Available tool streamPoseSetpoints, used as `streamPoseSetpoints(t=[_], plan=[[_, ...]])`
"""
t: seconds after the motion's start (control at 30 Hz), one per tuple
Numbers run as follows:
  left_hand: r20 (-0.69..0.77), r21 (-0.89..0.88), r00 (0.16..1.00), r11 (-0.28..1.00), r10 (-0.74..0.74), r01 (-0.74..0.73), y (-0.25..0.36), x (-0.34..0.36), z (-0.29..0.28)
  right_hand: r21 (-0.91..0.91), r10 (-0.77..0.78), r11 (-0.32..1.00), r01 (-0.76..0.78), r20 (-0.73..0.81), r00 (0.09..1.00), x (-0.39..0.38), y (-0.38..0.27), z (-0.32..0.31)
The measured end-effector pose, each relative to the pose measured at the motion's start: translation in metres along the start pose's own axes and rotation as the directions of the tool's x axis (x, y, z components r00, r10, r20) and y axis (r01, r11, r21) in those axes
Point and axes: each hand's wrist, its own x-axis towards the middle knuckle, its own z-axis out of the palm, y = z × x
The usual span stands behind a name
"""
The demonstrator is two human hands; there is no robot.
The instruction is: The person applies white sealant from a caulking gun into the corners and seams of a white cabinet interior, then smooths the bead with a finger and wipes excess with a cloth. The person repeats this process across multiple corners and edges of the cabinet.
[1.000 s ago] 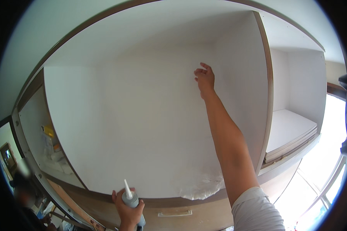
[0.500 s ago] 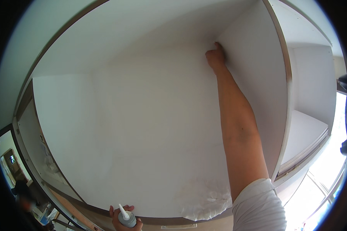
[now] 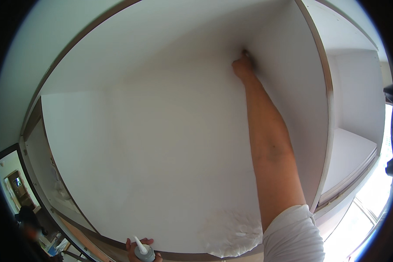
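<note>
My left hand (image 3: 131, 249) grips a grey sealant tube (image 3: 145, 252) with a white tapered nozzle at the cabinet's lower front edge; most of the tube is out of frame. My right hand (image 3: 243, 66) reaches deep into the white cabinet (image 3: 170, 144), index finger extended into the upper back corner beside the right side panel (image 3: 297, 100), other fingers curled. The fingertip is shadowed and indistinct. A crumpled translucent plastic sheet (image 3: 229, 231) lies on the cabinet's bottom, left of my right forearm.
A right compartment (image 3: 358, 91) holds stacked white boards (image 3: 349, 159). A narrow left compartment (image 3: 37, 157) contains small indistinct items. A blurred dark-clad person (image 3: 28, 220) is at the lower left. A bright window (image 3: 358, 218) is at the far right.
My right hand moved up and deeper into the corner, its fingers curling except the index. It has stayed there since half a second ago. The view shifted, putting my left hand lower in frame.
</note>
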Motion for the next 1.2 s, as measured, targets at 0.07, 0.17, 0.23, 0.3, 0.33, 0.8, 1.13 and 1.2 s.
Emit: streamPoseSetpoints(t=[0.07,0.17,0.23,0.3,0.33,0.8,1.13,1.2], plan=[[-0.025,-0.084,0.999,0.996,-0.036,0.034,0.000,0.000,0.002,-0.047,-0.010,0.999,0.010,-0.005,1.000,0.003,0.003,0.001],[-0.042,-0.044,0.999,0.998,0.035,-0.037,0.001,0.001,0.003,-0.081,0.013,0.997,-0.012,0.021,1.000,0.005,0.007,0.000],[-0.027,-0.065,1.000,0.998,-0.001,-0.001,0.002,0.001,0.003,-0.085,0.007,0.996,-0.004,0.029,1.000,0.003,0.008,-0.001],[-0.026,-0.061,0.999,0.998,-0.023,0.022,0.005,0.000,0.002,-0.075,-0.029,0.997,0.030,0.014,0.999,0.000,0.005,-0.002],[-0.030,-0.048,0.999,0.999,-0.027,0.025,0.006,-0.001,0.003,-0.065,-0.016,0.998,0.018,0.023,1.000,-0.002,0.004,-0.002],[-0.089,-0.038,0.996,0.999,0.011,-0.015,0.008,0.003,0.004,-0.182,0.165,0.973,-0.143,0.115,0.979,-0.044,-0.054,0.019],[-0.104,-0.024,0.995,1.000,0.006,-0.009,-0.013,-0.005,0.006,-0.222,0.045,0.975,-0.005,0.175,0.984,-0.059,-0.070,0.052],[-0.102,-0.004,0.995,1.000,0.011,-0.012,-0.020,-0.007,0.007,-0.182,-0.047,0.980,0.083,0.190,0.981,-0.057,-0.058,0.045]])
